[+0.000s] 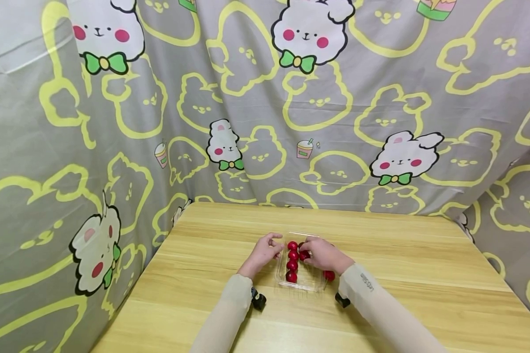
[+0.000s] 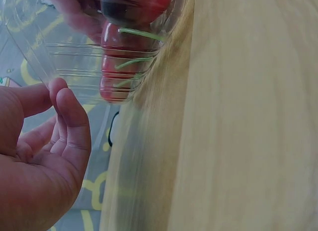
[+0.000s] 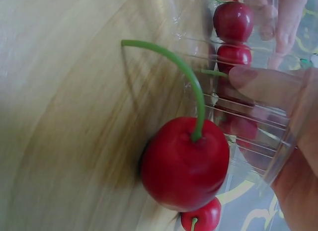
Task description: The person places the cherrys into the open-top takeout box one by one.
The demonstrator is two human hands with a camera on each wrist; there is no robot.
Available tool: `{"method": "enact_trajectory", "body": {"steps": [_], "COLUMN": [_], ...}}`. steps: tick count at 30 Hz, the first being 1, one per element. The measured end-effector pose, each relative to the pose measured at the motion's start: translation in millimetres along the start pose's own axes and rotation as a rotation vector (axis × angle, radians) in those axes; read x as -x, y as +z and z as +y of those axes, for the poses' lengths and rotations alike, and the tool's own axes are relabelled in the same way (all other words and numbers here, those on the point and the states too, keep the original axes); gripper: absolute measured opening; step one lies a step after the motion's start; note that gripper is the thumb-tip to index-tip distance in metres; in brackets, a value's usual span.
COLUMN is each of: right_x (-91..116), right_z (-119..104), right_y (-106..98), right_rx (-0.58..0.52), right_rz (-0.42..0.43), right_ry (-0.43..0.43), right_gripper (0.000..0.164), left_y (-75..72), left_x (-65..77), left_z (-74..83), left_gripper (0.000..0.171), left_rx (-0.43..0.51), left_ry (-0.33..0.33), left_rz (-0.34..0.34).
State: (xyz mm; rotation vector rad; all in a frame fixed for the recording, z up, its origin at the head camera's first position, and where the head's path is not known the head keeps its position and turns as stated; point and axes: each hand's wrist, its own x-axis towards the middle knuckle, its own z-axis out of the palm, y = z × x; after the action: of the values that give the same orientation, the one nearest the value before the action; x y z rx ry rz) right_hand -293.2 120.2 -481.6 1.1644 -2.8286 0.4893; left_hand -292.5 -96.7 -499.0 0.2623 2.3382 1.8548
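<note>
A clear plastic box [image 1: 301,286] stands on the table, with a row of several red cherries [image 1: 292,265] along its left side. At the box's left edge, my left hand [image 1: 265,251] pinches the rim between thumb and fingertips. My right hand [image 1: 324,254] reaches into the box from the right and holds a cherry [image 1: 304,255] beside the row. In the right wrist view, the thumb [image 3: 263,87] presses near a green stem; the fingers behind are partly hidden. Outside the box, by my right wrist, lies another cherry [image 3: 186,164] with a curved green stem.
Beyond the right hand lies one more loose cherry [image 3: 201,214], mostly covered in the head view. The wooden table [image 1: 402,245] ends at a patterned grey curtain [image 1: 256,98] at the back and sides. Dark wrist cameras [image 1: 258,300] hang under both forearms.
</note>
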Motion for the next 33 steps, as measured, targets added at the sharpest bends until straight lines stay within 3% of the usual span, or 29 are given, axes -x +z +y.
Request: {"method": "enact_trajectory", "body": {"steps": [7,18,33], "right_x": [-2.0,-2.4,-3.4], "right_z": [0.1,-1.4,-1.6], "right_y": [0.9,2.3,2.5], "right_rx": [-0.054,-0.057,-0.096], "right_rz": [0.006,0.059,0.060], "right_ry": [0.044,0.001,0.026], "right_gripper": [0.024,0.018,0.017], "left_y": [-0.1,0.5,-0.2], "left_x": [1.1,0.1,0.0], "left_z": [1.1,-1.1,-1.0], "left_gripper": [0.036,0.038,0.038], "left_rx": [-0.009,-0.009,-0.007], "left_ry": [0.002,-0.003,0.001], "left_rz": [0.005,0.005,0.006]}}
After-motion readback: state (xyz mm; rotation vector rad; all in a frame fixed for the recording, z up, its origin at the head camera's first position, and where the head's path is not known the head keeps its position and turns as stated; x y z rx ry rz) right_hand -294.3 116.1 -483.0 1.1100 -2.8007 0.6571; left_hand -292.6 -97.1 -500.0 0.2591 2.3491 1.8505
